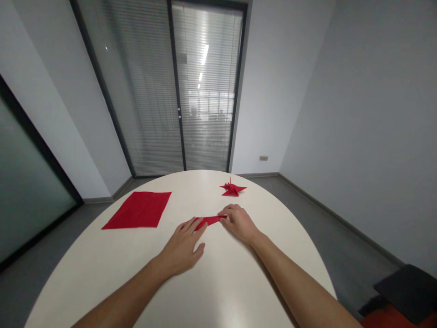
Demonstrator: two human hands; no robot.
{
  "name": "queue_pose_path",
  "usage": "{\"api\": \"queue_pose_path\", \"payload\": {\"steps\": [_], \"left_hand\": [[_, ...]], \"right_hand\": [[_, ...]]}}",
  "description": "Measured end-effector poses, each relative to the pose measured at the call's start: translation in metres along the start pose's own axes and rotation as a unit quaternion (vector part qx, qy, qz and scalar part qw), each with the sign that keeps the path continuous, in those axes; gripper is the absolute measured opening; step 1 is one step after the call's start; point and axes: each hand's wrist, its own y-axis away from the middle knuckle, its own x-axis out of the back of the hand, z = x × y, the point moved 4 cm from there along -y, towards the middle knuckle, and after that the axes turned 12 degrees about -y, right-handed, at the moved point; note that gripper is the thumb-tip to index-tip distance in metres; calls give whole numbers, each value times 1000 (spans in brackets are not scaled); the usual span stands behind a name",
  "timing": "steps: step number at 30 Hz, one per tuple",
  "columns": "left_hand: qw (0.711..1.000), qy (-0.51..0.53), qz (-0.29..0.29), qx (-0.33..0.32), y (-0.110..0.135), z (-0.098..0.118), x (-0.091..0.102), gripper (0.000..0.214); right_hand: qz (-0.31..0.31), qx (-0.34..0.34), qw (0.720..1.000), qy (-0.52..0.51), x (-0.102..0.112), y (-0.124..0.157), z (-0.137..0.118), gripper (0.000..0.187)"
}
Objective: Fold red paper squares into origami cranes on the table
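Note:
A narrow folded piece of red paper point(212, 220) lies on the white table point(218, 282) between my hands. My left hand point(184, 246) lies flat with its fingers stretched out, fingertips pressing the paper's left end. My right hand point(239, 222) has its fingers curled down and pressed onto the paper's right end. A finished red paper crane point(232, 188) stands farther back on the right. A flat red paper sheet point(139, 209) lies at the left.
The table is oval and its far edge curves just beyond the crane. Glass doors with blinds point(177, 91) close the room behind. A dark chair seat point(408, 291) sits at the lower right.

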Motion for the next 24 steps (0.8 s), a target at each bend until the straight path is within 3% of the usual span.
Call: {"api": "queue_pose_path", "payload": {"steps": [11,17,21,24], "left_hand": [[1000,-15,-3,-7,-1,1,-1,59],[999,3,52,-13,-1,5,12,58],[996,39,71,-24,-1,6,19,54],[993,70,84,-46,-2,2,17,50]], "right_hand": [[-38,12,996,79,-15,1,-23,31],[-77,32,993,79,-28,13,-47,40],[-122,17,990,63,-33,16,-34,53],[-118,19,991,58,-33,14,-20,51]]}}
